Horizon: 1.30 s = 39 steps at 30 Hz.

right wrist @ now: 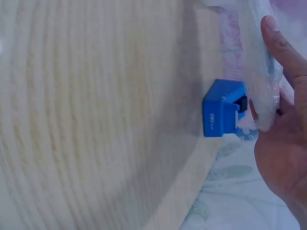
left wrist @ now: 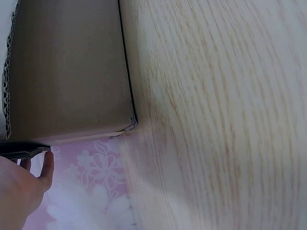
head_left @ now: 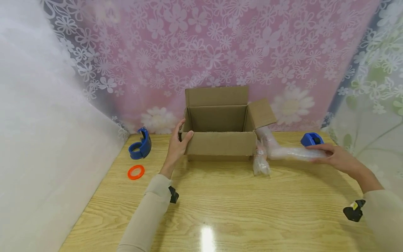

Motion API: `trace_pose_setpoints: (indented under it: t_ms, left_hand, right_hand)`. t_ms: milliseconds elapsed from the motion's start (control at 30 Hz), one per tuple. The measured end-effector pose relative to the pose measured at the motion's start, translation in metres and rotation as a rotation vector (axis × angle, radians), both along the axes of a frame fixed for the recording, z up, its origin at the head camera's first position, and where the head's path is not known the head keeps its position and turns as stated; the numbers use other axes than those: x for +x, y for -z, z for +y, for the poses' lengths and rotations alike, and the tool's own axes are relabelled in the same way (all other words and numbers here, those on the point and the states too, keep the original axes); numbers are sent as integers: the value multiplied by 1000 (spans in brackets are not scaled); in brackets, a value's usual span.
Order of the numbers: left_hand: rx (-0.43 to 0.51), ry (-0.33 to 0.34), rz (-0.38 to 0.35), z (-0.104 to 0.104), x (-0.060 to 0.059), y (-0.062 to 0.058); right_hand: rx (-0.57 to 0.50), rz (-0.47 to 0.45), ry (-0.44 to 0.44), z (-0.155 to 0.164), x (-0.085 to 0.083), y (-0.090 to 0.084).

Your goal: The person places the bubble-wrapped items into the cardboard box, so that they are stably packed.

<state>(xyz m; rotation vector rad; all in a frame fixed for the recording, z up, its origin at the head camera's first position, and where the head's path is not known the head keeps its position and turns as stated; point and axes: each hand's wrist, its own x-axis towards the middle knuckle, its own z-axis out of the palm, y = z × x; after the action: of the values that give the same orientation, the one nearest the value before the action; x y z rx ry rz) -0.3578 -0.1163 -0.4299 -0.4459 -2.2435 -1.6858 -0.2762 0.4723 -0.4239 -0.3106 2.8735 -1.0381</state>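
Pink floral cloth hangs behind a pale wooden table point(head_left: 239, 210), with a white wall on the left and a green-flowered curtain on the right. At the far middle of the table stands an open cardboard box point(head_left: 220, 147), its back flap upright, its right flap angled outward. What shows of its inside is bare cardboard; the floor of it is hidden by the front wall.

The left hand point(head_left: 177, 143) grips the box's front left corner, thumb on the front wall and fingers curled over the side edge. In the left wrist view the box's side fills the upper left, and the fingers point(left wrist: 47, 165) hook over the corrugated edge.

The right hand point(head_left: 330, 155) holds one end of a roll of clear bubble wrap point(head_left: 283, 150), thumb and fingers curled around it. The wrap lies on the table just right of the box, and its crumpled far end touches the box's right front corner. Behind the hand sits a small blue tape cutter point(head_left: 311, 139), just beside the wrap; the right wrist view shows it close against the plastic.

Well apart to the left lie a blue tape dispenser point(head_left: 140, 145) and, nearer the person, an orange ring point(head_left: 136, 172)
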Motion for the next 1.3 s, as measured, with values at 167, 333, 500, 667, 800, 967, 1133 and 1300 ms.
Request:
trace_pose_setpoints:
  t_ms: [167,333,500,667,800,967,1133,1300]
  left_hand:
    - [-4,3,-3,0,-2,1]
    - [1,3,0,1,-2,1]
    - [14,17,1,1,-2,1]
    - [33,42,-22,3,11,-13]
    - [29,48,-39,4,19,-21]
    - [27,32,-31,2,1,-2]
    - [15,20,-14,0,-2,1]
    - [3,8,-7,0,-1,2]
  right_hand:
    - [-57,-41,19,7,6,-18]
    - [-57,-22,60,9,7,-39]
    - [-45,71,93,11,4,-57]
    - [-78,172,98,14,4,-75]
    - [-81,197,113,12,1,-91]
    - [-85,195,124,0,-6,-112]
    - [-111,153,117,-24,-15,-135]
    - [-126,108,90,-54,-27,-150]
